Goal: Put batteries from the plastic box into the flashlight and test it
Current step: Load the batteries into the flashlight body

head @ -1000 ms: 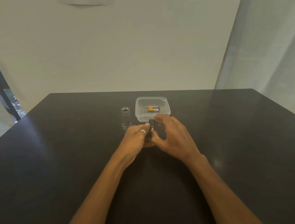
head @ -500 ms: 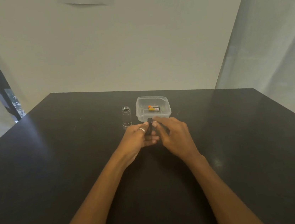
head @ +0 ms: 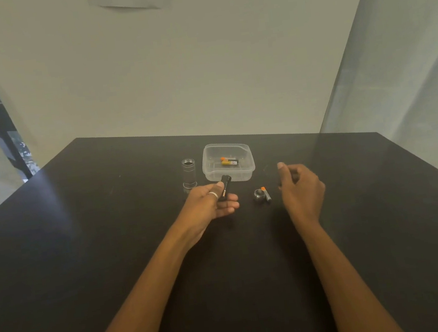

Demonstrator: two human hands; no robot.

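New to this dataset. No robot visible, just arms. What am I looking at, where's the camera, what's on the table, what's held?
No machine here: a person works bare-handed, filmed by one wide-angle camera worn on the head, looking down. The left hand grips a black flashlight part. The right hand hovers loosely curled, holding nothing visible. On the dark table: a clear plastic box with batteries inside, an upright cylinder left of it, and a small round metal cap beside one loose battery.
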